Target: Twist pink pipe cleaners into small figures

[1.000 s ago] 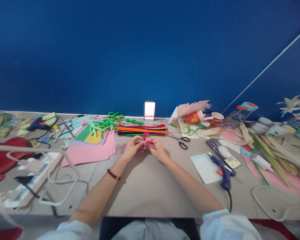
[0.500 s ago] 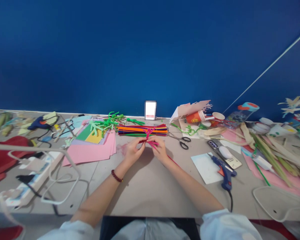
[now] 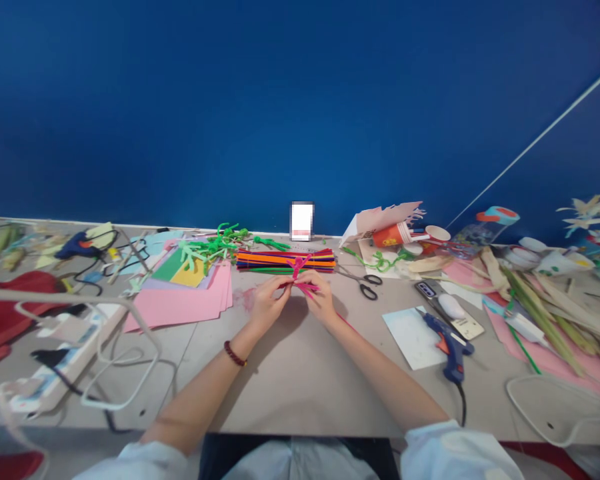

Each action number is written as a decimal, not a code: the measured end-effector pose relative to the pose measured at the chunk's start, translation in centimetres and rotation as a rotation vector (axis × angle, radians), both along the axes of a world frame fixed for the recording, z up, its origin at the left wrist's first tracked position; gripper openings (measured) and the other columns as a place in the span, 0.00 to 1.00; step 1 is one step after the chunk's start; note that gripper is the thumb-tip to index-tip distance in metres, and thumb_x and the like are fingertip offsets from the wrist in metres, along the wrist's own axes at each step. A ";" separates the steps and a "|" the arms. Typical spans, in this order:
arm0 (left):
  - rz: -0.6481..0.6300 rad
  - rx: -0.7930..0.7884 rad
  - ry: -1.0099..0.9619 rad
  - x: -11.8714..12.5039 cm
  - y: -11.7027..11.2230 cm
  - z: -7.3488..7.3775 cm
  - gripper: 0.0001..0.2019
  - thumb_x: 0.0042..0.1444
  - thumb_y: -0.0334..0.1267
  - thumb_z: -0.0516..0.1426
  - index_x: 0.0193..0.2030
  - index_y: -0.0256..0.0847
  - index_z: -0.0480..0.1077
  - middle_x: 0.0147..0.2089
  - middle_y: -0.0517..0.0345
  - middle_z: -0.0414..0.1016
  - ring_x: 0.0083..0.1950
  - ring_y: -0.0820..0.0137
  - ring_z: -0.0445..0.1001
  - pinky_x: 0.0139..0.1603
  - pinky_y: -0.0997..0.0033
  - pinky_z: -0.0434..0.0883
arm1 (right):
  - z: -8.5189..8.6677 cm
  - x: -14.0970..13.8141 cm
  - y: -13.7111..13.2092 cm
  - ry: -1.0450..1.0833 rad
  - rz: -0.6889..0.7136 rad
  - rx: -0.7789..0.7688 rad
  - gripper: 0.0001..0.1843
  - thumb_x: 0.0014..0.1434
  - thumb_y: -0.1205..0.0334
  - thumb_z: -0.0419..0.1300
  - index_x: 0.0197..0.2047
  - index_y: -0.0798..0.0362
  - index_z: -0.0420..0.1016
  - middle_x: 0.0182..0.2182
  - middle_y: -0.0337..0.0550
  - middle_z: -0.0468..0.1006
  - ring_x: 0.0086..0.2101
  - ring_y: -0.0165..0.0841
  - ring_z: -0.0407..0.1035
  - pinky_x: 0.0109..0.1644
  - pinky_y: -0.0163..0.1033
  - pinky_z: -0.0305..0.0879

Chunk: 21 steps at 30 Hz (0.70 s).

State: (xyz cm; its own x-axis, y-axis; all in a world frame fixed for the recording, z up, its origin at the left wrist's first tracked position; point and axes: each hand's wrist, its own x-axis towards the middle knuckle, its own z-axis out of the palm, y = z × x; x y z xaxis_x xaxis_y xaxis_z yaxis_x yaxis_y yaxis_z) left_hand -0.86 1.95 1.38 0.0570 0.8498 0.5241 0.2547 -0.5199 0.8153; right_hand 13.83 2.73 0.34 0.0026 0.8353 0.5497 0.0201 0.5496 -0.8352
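Note:
Between my hands is a bundle of bent pink pipe cleaners, its looped top standing above the fingers and loose ends sticking out below. My left hand pinches it from the left, fingertips closed. From the other side my right hand grips it too, thumb and fingers together, and a red strand trails out past that wrist. Just behind the hands lies a pile of coloured pipe cleaners in orange, purple, red and green. Fingers hide the spot where the pink pieces meet.
Scissors and a blue glue gun on white paper lie to the right, near a phone. Pink paper sheets and a power strip with cables are at left. A lit screen stands against the blue wall.
Almost nothing differs. Both hands keep hold of the pink pipe cleaners, with the fingers shifted very slightly; the view has moved a tiny bit.

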 end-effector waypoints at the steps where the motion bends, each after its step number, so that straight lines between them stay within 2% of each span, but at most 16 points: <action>1: -0.001 0.011 0.008 -0.1 0.0 0.0 0.07 0.53 0.36 0.57 0.37 0.44 0.76 0.38 0.54 0.78 0.40 0.67 0.75 0.47 0.66 0.71 | -0.1 0.0 0.1 0.009 0.004 0.005 0.07 0.55 0.54 0.61 0.31 0.47 0.78 0.32 0.44 0.74 0.36 0.36 0.68 0.44 0.42 0.64; 6: -0.034 0.038 0.073 -0.4 0.2 0.0 0.08 0.53 0.34 0.56 0.39 0.44 0.76 0.38 0.54 0.78 0.40 0.67 0.75 0.45 0.67 0.71 | 0.0 0.1 0.1 0.009 -0.005 -0.010 0.09 0.54 0.53 0.62 0.30 0.47 0.79 0.31 0.43 0.73 0.35 0.36 0.68 0.42 0.43 0.64; 10: -0.063 0.018 0.099 -0.4 0.2 0.3 0.09 0.54 0.33 0.55 0.40 0.42 0.74 0.38 0.54 0.76 0.38 0.69 0.74 0.40 0.71 0.72 | 1.1 0.5 -0.3 -0.023 0.013 -0.012 0.11 0.54 0.50 0.62 0.30 0.47 0.79 0.32 0.44 0.73 0.35 0.37 0.67 0.43 0.43 0.63; 15: -0.105 -0.048 0.061 -0.5 0.4 0.5 0.08 0.52 0.32 0.55 0.38 0.40 0.72 0.38 0.54 0.76 0.38 0.70 0.75 0.41 0.72 0.72 | 2.2 0.6 -0.4 -0.072 0.052 0.014 0.12 0.54 0.49 0.61 0.30 0.48 0.79 0.32 0.44 0.72 0.35 0.36 0.68 0.42 0.42 0.64; 18: -0.152 -0.070 0.039 -0.5 0.6 0.6 0.07 0.51 0.32 0.55 0.37 0.38 0.71 0.36 0.56 0.76 0.37 0.71 0.75 0.40 0.73 0.73 | 2.3 0.8 0.0 -0.097 0.110 0.017 0.13 0.54 0.49 0.61 0.29 0.50 0.79 0.31 0.44 0.73 0.35 0.35 0.68 0.42 0.42 0.65; 21: -0.105 -0.055 0.021 -0.4 0.5 0.3 0.07 0.53 0.34 0.55 0.39 0.38 0.71 0.37 0.56 0.76 0.37 0.72 0.76 0.40 0.73 0.74 | 2.0 1.1 0.6 -0.067 0.142 0.026 0.10 0.54 0.53 0.62 0.30 0.50 0.78 0.30 0.43 0.74 0.35 0.34 0.69 0.42 0.42 0.66</action>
State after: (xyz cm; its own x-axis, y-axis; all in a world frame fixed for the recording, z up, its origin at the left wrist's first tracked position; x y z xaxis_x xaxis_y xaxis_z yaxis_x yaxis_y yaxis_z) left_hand -1.28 2.41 1.70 0.1581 0.8660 0.4744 0.2185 -0.4992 0.8385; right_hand 14.93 3.31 2.32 -0.1514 0.8104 0.5660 -0.0041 0.5721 -0.8202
